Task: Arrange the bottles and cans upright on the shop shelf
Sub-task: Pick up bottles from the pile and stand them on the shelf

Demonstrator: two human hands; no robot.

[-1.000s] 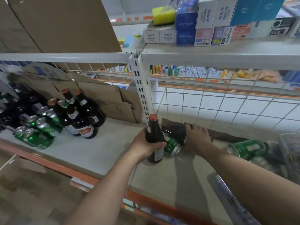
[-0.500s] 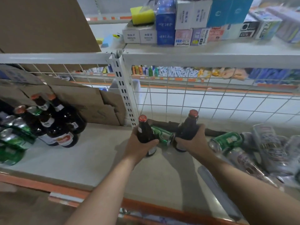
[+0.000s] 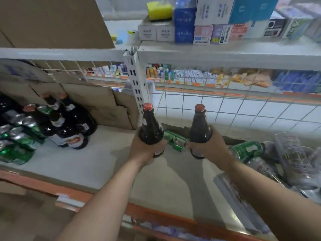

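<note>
Carry step: fingers of left hand (image 3: 145, 151) clamped on left bottle (image 3: 149, 129), right hand (image 3: 209, 146) on right bottle (image 3: 199, 127), both upright. Next: stand them by bottle group (image 3: 69, 129) left of post (image 3: 137, 87).

A fallen can (image 3: 175, 140) lies on the shelf (image 3: 86, 162) between two held bottles (image 3: 150, 129).

Two red-capped dark bottles (image 3: 150, 131) (image 3: 199, 131) held up, at least three more bottles (image 3: 74, 134) clustered left, two green cans (image 3: 175, 140) (image 3: 246, 149) lying flat, others too blurred to count.
</note>
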